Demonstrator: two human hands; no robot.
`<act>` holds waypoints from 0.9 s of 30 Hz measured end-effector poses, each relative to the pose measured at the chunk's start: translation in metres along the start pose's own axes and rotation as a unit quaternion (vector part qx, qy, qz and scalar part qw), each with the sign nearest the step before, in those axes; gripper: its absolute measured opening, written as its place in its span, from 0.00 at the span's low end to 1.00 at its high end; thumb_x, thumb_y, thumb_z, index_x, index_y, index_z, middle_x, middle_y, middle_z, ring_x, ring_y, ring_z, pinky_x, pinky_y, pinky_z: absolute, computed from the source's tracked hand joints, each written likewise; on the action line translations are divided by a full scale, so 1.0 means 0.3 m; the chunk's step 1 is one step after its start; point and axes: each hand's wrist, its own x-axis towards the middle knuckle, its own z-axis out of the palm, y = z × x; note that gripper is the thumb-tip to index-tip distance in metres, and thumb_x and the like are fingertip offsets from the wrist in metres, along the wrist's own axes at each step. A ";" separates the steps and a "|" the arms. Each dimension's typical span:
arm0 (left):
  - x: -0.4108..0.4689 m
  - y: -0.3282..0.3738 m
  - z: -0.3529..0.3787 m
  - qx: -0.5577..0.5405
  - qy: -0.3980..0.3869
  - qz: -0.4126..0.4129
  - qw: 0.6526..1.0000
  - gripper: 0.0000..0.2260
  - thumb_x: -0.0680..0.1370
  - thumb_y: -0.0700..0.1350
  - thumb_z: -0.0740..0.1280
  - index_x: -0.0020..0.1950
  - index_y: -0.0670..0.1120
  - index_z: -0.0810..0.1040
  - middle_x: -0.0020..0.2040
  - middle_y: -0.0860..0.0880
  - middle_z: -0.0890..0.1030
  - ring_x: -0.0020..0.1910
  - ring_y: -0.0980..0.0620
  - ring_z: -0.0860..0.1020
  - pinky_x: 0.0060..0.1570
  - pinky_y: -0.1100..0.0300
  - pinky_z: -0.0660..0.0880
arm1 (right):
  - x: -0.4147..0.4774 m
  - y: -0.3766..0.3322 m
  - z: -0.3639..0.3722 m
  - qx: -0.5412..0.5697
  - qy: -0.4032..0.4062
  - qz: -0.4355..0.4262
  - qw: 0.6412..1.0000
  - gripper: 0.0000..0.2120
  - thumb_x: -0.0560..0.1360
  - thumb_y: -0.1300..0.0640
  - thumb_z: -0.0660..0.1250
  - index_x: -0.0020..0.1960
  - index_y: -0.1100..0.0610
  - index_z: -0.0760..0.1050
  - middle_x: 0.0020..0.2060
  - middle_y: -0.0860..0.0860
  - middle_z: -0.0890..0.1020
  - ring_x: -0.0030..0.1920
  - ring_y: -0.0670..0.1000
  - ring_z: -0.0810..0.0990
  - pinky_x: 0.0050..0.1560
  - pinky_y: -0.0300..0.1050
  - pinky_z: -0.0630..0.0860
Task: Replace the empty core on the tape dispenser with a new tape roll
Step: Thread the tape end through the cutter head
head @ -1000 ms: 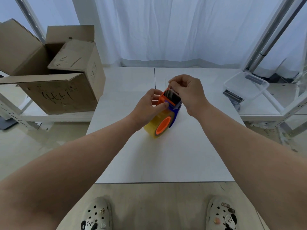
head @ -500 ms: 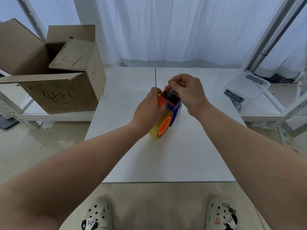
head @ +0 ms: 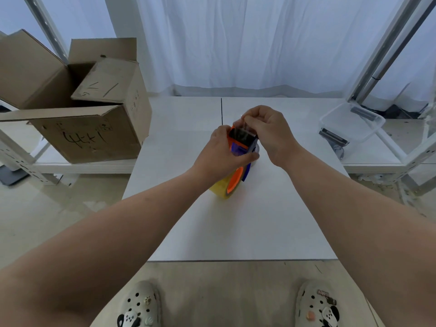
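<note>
1. dispenser (head: 241, 140): orange and blue, dark and toothed at its top end; held tilted, lower end down.
2. roll (head: 220, 188): yellow, mounted at the dispenser's lower end, touching the desk (head: 236, 227).
3. left hand (head: 221, 154): grip closed round the dispenser's middle from its left side, thumb across the near face.
4. right hand (head: 269, 131): grip a tight pinch, fingertips on a clear tape end (head: 241, 123) just above the dispenser's toothed edge.
5. desk: white, under the dispenser.
6. box (head: 89, 135): cardboard, flaps open, hand-marked on its side; well left of the dispenser, on a low shelf (head: 82, 165).
7. tub (head: 351, 123): clear plastic, well right of the dispenser.
8. curtain (head: 236, 43): white, behind the dispenser.
9. shoes (head: 139, 308): pale clogs with charms, nearer the camera than the dispenser, past the desk's near edge.
</note>
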 end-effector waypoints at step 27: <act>0.035 -0.004 -0.087 -0.231 -0.089 -0.040 0.968 0.12 0.77 0.39 0.62 0.57 0.52 0.76 0.58 0.51 0.77 0.55 0.56 0.75 0.53 0.65 0.69 | -0.006 -0.078 -0.032 -0.052 -0.033 0.109 0.992 0.10 0.73 0.63 0.58 0.36 0.54 0.72 0.41 0.55 0.83 0.41 0.49 0.73 0.46 0.43 0.70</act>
